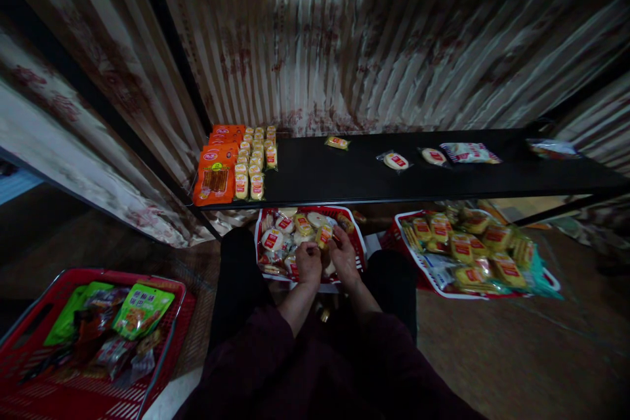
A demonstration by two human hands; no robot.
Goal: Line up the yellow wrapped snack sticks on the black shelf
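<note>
Both hands are over a red basket with a white rim (361, 236) that stands between my knees. It is full of small wrapped snack cakes, some round and white, some yellow with red labels. My right hand (345, 261) has its thumb and fingers at the edge of a yellow wrapped snack cake (323, 237) and seems to pinch it. Close beside it, my left hand (309, 264) is closed with curled fingers; what they hold, if anything, is hidden. Rows of small wrapped cakes (256, 157) stand on the black shelf (325, 177) ahead.
Orange snack packets (215, 174) lie at the shelf's left end. A few loose packs, including a white-and-blue bag (470, 153), lie further right. A second basket (418, 269) of yellow packs stands right. A red basket (170, 328) with green bags (142, 310) stands left.
</note>
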